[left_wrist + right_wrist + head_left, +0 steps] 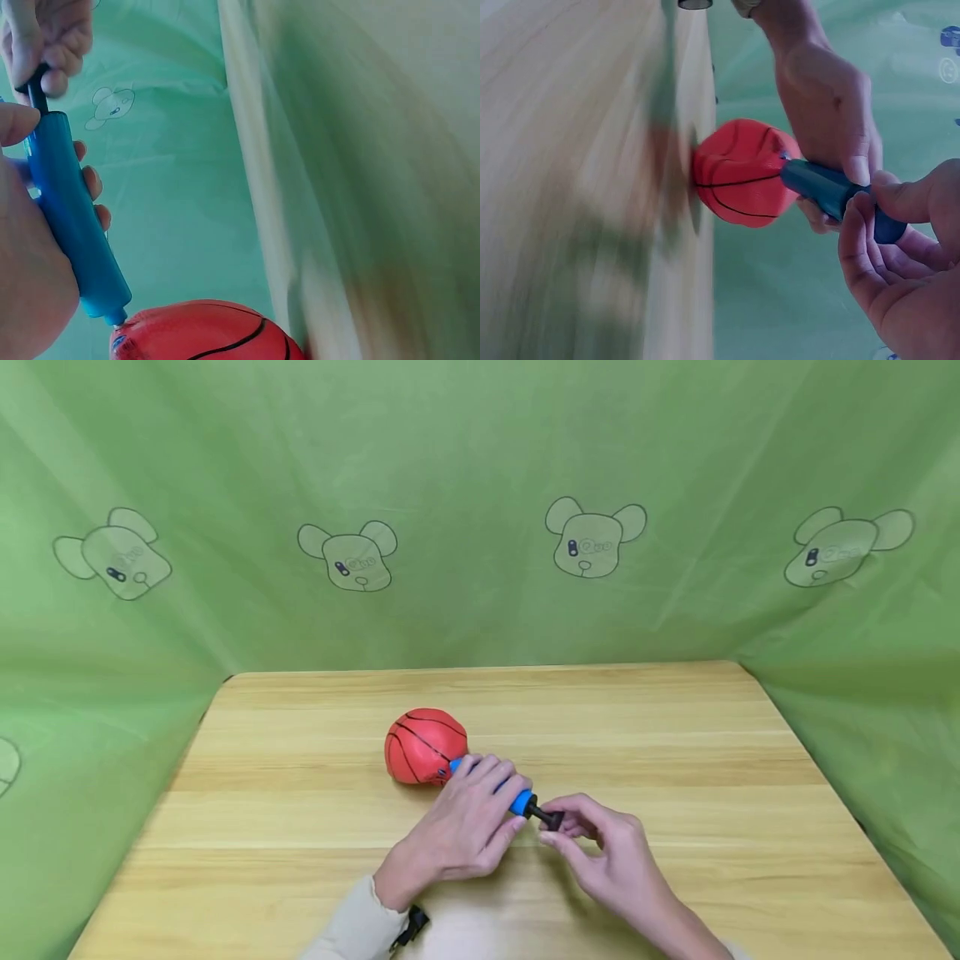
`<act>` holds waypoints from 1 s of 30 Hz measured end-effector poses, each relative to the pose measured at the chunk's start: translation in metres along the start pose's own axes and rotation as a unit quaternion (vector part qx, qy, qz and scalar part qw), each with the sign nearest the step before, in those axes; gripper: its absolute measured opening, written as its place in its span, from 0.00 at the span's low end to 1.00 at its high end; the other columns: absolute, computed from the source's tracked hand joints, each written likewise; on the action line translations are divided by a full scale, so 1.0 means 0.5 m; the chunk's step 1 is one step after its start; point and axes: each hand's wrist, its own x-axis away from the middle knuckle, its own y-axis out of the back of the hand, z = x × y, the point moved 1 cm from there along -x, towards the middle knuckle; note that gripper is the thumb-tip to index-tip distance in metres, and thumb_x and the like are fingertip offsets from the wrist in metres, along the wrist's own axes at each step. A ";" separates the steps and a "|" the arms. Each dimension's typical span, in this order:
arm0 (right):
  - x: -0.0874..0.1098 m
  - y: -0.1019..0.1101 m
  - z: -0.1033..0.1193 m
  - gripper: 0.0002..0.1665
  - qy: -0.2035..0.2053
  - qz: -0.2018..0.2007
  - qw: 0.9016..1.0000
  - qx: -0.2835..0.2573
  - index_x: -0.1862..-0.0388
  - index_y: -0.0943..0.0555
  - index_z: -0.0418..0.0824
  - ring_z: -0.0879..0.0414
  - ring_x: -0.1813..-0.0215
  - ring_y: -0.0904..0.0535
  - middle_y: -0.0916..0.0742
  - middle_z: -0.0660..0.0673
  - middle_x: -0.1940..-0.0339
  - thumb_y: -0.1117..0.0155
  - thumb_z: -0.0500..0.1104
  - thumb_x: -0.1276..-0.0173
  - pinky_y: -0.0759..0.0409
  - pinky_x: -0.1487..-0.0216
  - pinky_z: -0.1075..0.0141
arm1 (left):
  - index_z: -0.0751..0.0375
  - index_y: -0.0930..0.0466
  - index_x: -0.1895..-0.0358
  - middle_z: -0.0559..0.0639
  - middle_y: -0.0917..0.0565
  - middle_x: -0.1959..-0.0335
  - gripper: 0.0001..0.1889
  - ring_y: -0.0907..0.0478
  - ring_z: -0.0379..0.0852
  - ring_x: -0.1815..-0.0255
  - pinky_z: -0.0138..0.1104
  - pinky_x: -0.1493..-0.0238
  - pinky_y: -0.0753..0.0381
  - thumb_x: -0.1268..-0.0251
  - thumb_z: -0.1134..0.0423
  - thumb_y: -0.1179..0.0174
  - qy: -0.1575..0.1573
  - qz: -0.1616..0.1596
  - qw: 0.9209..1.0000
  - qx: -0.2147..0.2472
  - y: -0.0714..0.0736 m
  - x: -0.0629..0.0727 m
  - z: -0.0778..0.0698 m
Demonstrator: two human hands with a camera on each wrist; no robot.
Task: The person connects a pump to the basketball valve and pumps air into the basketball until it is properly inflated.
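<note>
A small red toy basketball [422, 745] with black lines sits on the table, its side sunken and creased in the right wrist view. A blue hand pump [75, 214] points its nozzle end into the ball, meeting it beside a small blue mark. My left hand [468, 831] wraps its fingers around the pump's barrel. At the other end, the thumb and fingers of my right hand [611, 856] pinch the black plunger handle [554, 821]. A short length of black rod shows between handle and barrel.
The wooden table [300, 827] has light grain and rounded back corners. Green cloth [465, 460] printed with bear heads hangs behind it and along both sides. A black strap [410, 928] is at the left wrist by the sleeve.
</note>
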 end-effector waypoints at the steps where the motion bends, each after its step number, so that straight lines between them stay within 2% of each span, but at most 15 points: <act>1: -0.002 -0.005 -0.003 0.22 -0.002 0.001 1.000 0.001 0.53 0.16 0.39 0.60 0.66 0.14 0.10 0.47 0.64 0.23 0.25 0.46 0.15 0.60 0.71 | 0.53 0.24 0.49 0.45 0.25 0.56 0.17 0.29 0.46 0.53 0.40 0.48 0.33 0.25 0.50 0.58 0.001 0.001 1.000 -0.003 -0.001 0.001 0.000; 6: 0.008 -0.001 -0.004 0.23 -0.007 0.008 1.000 0.001 0.53 0.16 0.40 0.60 0.67 0.15 0.10 0.46 0.64 0.23 0.25 0.47 0.15 0.60 0.69 | 0.51 0.24 0.50 0.44 0.25 0.56 0.16 0.29 0.45 0.52 0.40 0.45 0.33 0.29 0.49 0.54 -0.002 0.013 1.000 -0.010 -0.003 0.003 0.002; 13: 0.056 0.060 0.017 0.27 -0.025 0.018 1.000 -0.004 0.53 0.16 0.41 0.61 0.66 0.14 0.10 0.50 0.65 0.23 0.21 0.50 0.16 0.60 0.71 | 0.50 0.23 0.50 0.44 0.23 0.55 0.16 0.28 0.45 0.51 0.43 0.41 0.33 0.33 0.49 0.53 0.009 0.023 0.999 -0.022 0.010 0.011 0.019; 16: 0.061 0.072 0.021 0.28 -0.013 0.018 1.000 -0.005 0.52 0.16 0.40 0.61 0.66 0.14 0.10 0.49 0.65 0.23 0.20 0.50 0.16 0.61 0.72 | 0.51 0.22 0.50 0.45 0.23 0.55 0.17 0.27 0.46 0.51 0.43 0.43 0.32 0.33 0.49 0.54 0.012 0.020 0.999 -0.026 0.014 0.011 0.021; 19: 0.051 0.063 0.018 0.27 -0.010 0.024 1.000 -0.015 0.51 0.16 0.39 0.60 0.64 0.13 0.10 0.48 0.63 0.24 0.21 0.48 0.16 0.59 0.71 | 0.52 0.23 0.50 0.46 0.23 0.55 0.17 0.28 0.47 0.52 0.42 0.45 0.32 0.32 0.50 0.55 0.006 0.021 0.999 -0.030 0.014 0.008 0.016; 24: 0.015 0.018 0.000 0.24 0.005 0.023 1.000 -0.013 0.52 0.16 0.38 0.59 0.64 0.13 0.10 0.46 0.62 0.24 0.23 0.47 0.15 0.58 0.69 | 0.53 0.24 0.52 0.46 0.25 0.56 0.15 0.29 0.47 0.54 0.40 0.49 0.32 0.32 0.52 0.55 -0.003 0.015 0.999 -0.035 0.010 0.004 0.006; 30: -0.014 -0.018 -0.015 0.22 0.016 0.024 1.000 -0.013 0.53 0.16 0.39 0.60 0.67 0.15 0.11 0.48 0.64 0.23 0.25 0.46 0.15 0.61 0.69 | 0.52 0.24 0.51 0.46 0.25 0.57 0.16 0.28 0.47 0.54 0.41 0.48 0.32 0.32 0.51 0.56 0.004 0.017 0.999 -0.027 0.011 0.006 0.008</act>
